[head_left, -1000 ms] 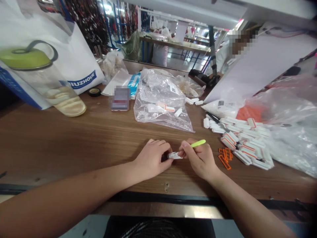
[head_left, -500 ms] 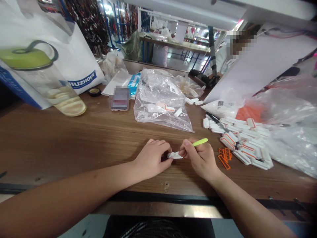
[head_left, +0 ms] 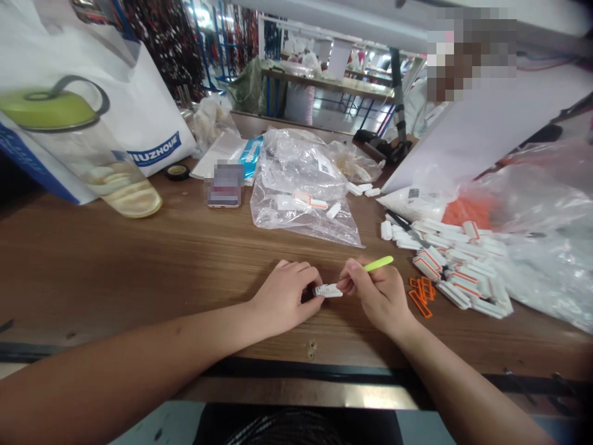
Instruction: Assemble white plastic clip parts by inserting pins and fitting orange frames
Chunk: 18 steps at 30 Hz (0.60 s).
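A left hand (head_left: 283, 298) pinches a small white plastic tag (head_left: 327, 291) in its fingers over the brown wood-grain surface (head_left: 139, 272), while a right hand (head_left: 377, 298) grips a slim neon-yellow stick (head_left: 378, 264) close by; the tag looks light and stiff, best held by its end.

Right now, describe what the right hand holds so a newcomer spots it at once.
On the wooden table, look to the near edge. The right hand pinches a slim neon-green stick, angled up and to the right. Its bright colour sets it apart from the white strip held by the left hand and the orange frames nearby.
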Motion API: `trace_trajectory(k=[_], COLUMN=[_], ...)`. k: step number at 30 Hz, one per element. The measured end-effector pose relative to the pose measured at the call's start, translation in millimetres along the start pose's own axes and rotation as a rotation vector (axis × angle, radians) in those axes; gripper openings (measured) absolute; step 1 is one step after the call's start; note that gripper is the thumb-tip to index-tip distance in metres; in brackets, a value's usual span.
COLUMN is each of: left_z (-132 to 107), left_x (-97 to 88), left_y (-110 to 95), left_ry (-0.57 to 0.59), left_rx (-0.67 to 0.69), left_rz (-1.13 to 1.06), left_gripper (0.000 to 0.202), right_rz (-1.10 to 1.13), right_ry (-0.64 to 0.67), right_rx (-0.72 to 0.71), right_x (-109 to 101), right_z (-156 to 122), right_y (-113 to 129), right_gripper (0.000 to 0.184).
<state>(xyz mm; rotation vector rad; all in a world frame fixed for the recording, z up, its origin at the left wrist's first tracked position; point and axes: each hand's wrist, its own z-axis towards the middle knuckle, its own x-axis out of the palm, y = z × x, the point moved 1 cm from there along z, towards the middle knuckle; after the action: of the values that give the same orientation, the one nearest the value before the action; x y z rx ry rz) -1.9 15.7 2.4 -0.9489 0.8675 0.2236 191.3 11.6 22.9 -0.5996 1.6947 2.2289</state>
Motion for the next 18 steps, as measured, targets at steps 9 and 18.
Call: trace_trajectory(k=[9, 18], left_z=[-0.1, 0.4], left_x=[1.1, 0.0], left_y=[0.3, -0.9], left_ry=[-0.004, -0.005], left_rx=[0.0, 0.007], left_rz=[0.0, 0.006], left_gripper=[0.011, 0.012], right_rz=[0.018, 0.014], right_ry=[0.05, 0.062], right_rx=[-0.011, -0.009], right_x=[1.9, 3.8], right_z=[-0.3, -1.6], right_y=[-0.3, -3.2], right_gripper=[0.042, 0.041])
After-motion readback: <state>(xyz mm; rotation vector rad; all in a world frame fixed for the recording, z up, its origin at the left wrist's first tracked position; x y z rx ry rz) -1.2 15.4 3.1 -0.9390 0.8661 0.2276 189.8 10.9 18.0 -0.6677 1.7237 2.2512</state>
